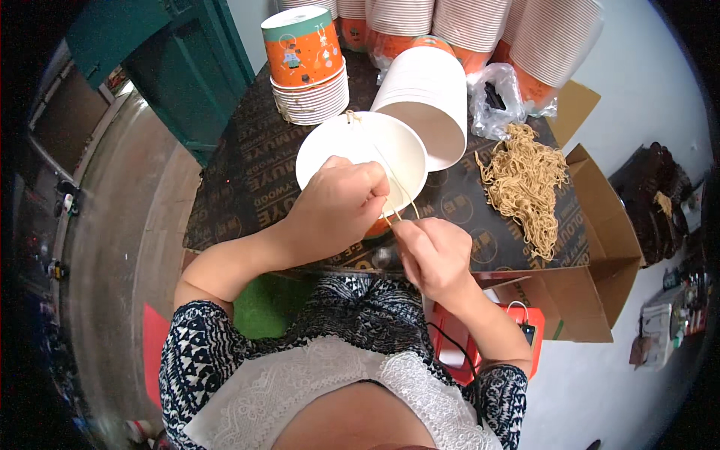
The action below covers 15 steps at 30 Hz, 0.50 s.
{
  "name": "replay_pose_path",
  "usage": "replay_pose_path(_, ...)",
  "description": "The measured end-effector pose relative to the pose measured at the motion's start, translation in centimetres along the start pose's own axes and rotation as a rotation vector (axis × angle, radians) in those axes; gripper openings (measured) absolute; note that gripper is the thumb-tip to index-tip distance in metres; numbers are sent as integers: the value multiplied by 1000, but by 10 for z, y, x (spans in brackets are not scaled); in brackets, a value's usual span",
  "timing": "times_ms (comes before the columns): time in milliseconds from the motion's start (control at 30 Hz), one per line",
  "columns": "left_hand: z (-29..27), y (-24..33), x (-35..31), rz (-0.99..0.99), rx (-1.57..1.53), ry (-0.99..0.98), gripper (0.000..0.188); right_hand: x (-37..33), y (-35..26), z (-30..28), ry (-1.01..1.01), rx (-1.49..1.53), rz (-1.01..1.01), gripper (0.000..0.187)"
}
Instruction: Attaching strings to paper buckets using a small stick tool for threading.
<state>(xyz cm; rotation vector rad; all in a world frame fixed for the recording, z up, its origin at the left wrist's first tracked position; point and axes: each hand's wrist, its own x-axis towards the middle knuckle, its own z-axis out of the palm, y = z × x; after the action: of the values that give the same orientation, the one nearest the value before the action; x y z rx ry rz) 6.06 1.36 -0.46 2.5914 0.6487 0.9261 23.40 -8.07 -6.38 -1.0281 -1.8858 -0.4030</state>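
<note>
Nearest the lens: white lace collar (285, 386) over a dark blue-and-white patterned garment (199, 360), both forearms reaching forward from its sleeves to the bench (247, 195).

Left hand (341, 199): back of hand uppermost, above the near side of an upright white-lined paper bucket (319, 157). Fingers curled together, clamped on a thin tan cord (414, 206); the exact pinch is partly hidden by the hand itself.

Right hand (435, 251): just beside the left, at the bucket's near right edge. Thumb and forefinger together, clamped on the same cord.

Cord position: at the far rim a short piece shows at the wall; a length runs across the bucket mouth to the right hand, and short strands cross in the small gap between the hands. A patch of orange outer wall shows below the near rim.

Surroundings on bench: a white cylinder (427, 86) lies on its side behind and right of the bucket, open end facing forward; single or nested, cannot tell. Left rear: stack of inverted buckets (304, 56), orange with a green band, pale rims downward. Far edge: further nested stacks (469, 22), some in clear wrap. Crumpled clear bag (495, 101) with something black inside. Right side: loose tangled heap of tan cords (525, 187), well apart from the hands.

Beside the bench, right: open cardboard box (611, 240).
</note>
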Motion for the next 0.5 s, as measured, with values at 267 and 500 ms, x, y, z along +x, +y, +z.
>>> replay_pose_path(267,-8,-2,-5,265,44,-52,15,0,-12,13,80,635,721,2)
replay_pose_path(500,-1,-6,-9,331,-29,49,19,8,-17,11,45,774,874,6)
